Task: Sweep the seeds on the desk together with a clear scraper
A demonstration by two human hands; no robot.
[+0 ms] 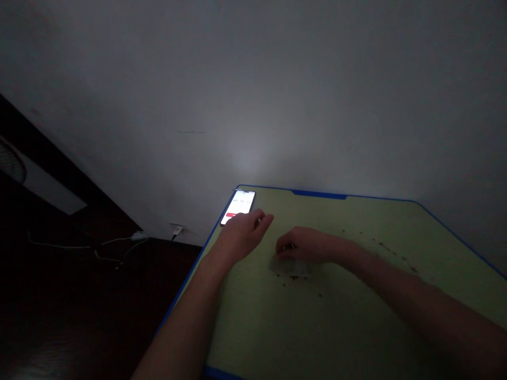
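On the green surface (257, 332), looks only partway done: dark specks (320, 295) lying loose in two patches.
One clear piece (291, 268) sits just under the right hand (303, 245), fingers bent in a pinch, can't tell if it's gripping. The left hand (249, 229) is half-curled by one lit phone (243, 201), can't tell there either. Some specks sit by the clear piece, others trail off rightward; maybe a dozen, too blurry to count exactly.

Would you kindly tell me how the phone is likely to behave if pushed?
The phone is probably stiff, being a thin slab. Lying flat on the table, it would likely slide rather than roll or tip. So near the table's left edge, a leftward push might drop it.
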